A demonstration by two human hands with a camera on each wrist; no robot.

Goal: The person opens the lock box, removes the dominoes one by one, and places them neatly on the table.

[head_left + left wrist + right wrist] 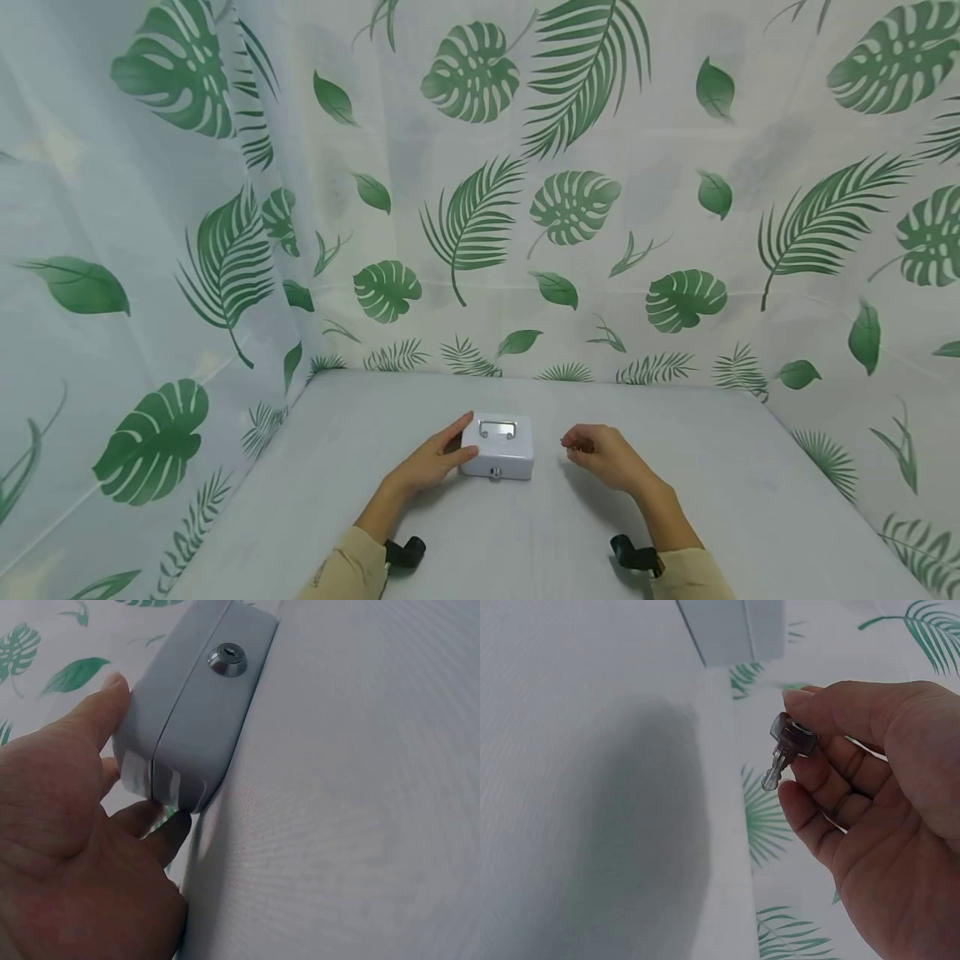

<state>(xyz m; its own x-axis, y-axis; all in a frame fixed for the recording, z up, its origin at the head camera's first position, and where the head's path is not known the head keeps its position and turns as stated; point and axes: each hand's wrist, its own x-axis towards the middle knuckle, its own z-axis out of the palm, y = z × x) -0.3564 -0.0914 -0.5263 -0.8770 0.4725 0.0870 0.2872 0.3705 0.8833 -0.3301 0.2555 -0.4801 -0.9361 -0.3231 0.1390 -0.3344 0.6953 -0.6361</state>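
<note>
A small white cash box [513,462] with a folding handle [498,429] on its lid sits on the table, lid down. A round lock [227,659] shows on its front face. My left hand [429,461] rests against the box's left side, thumb near the front of the lid and the other fingers along the side and back corner. To the right of the box, my right hand [609,457] is raised over the table, apart from the box. Between its thumb and fingers it pinches a small metal key [781,754], blade pointing out from the fingertips.
The white table [510,542] stretches around the box on every side. Behind and to the left hangs white cloth [637,333] printed with green leaves. Black wrist mounts [405,552] sit by both sleeves.
</note>
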